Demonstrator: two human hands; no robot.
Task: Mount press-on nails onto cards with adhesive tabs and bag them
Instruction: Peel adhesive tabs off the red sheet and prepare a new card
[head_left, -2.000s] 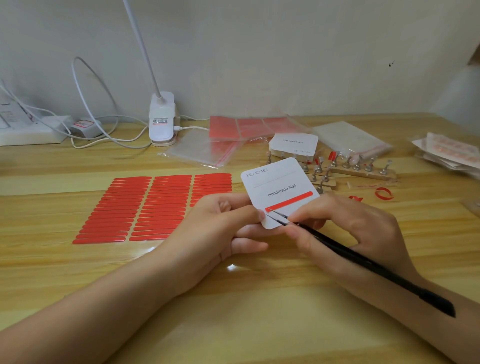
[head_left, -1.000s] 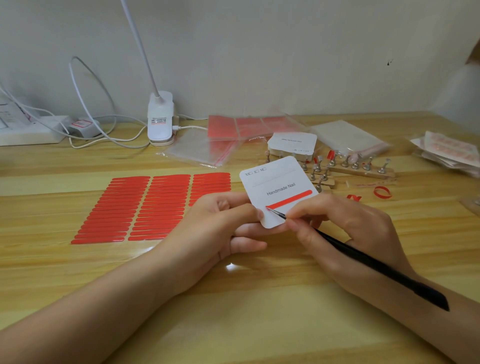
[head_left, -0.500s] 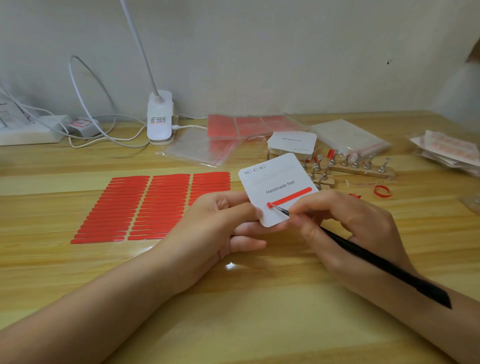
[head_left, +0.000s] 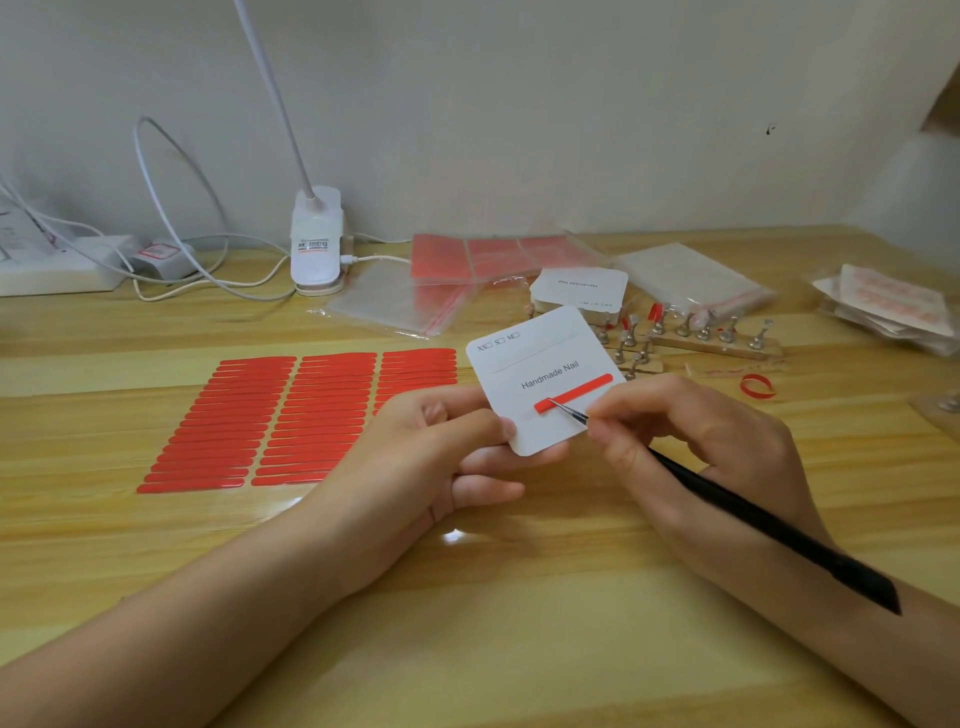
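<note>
Red and narrow, the adhesive strip lay stuck across the lower part of the white rounded-corner card printed "Handmade Nail", its long axis running parallel to the print, rising from lower left to upper right, with its left end nearest the tool. The card was held off the wooden table, tilted face-up toward the camera, probably so the strip could be worked on in clear sight. The left hand gripped the card's lower left corner, thumb on its face and the other fingers curled beneath as backing. The right hand pinched slim black tweezers close to their silver tips, which touched the strip's left end; judging from this, the red liner was being lifted there. The tweezers' long axis ran back along the right forearm. To the left, flat on the table, lay a sheet of red adhesive strips in three columns. Behind the card stood a wooden holder of small metal nail stands, some carrying red nails, near a stack of blank cards and clear zip bags.
</note>
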